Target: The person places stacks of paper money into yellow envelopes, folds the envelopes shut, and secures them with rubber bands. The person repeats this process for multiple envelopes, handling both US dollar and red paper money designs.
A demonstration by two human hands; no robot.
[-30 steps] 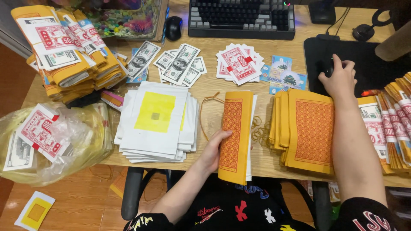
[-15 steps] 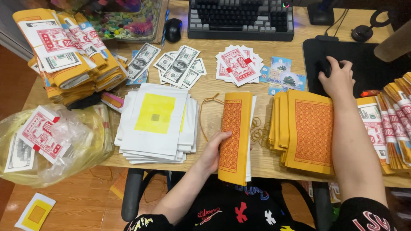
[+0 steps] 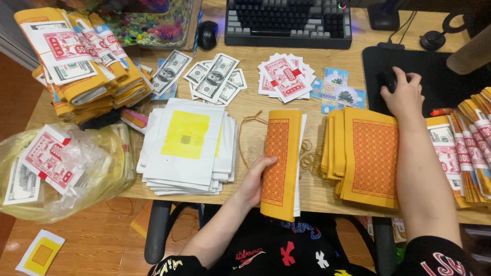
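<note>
Under the left hand's (image 3: 254, 180) grip — folded yellow paper bundle (image 3: 280, 163).

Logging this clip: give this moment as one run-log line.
left hand: grips folded yellow paper bundle with orange print | right hand: on black computer mouse | wooden desk
</note>
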